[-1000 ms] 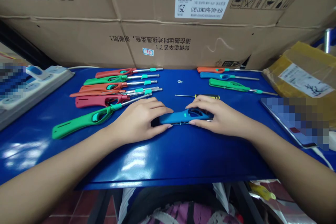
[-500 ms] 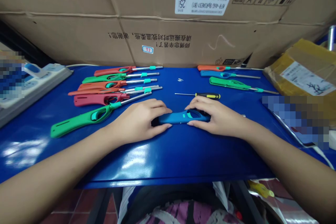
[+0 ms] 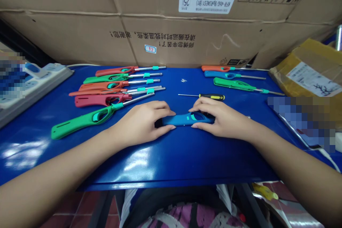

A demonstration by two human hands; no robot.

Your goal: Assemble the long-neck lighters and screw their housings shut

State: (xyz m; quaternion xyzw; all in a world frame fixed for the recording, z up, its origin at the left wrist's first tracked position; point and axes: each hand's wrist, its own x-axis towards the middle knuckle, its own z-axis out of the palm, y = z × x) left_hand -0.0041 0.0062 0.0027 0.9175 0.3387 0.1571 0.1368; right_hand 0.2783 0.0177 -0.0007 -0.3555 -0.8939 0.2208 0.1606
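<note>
Blue gas lighter [image 3: 177, 119], one, centre of frame: left hand [image 3: 144, 120], fingers and thumb closed round its butt; right hand [image 3: 226, 118] likewise round its forward end. Best pressed evenly, trigger [image 3: 193, 117] untouched.

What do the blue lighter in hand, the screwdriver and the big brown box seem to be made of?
Blue lighter: probably plastic, smooth and softly dull, from its even colour and moulded opening.
Screwdriver: bright shaft, so probably metal; the black-and-yellow handle may be plastic or rubber.
Brown box: matte cardboard, judging by its creases and printing.
</note>
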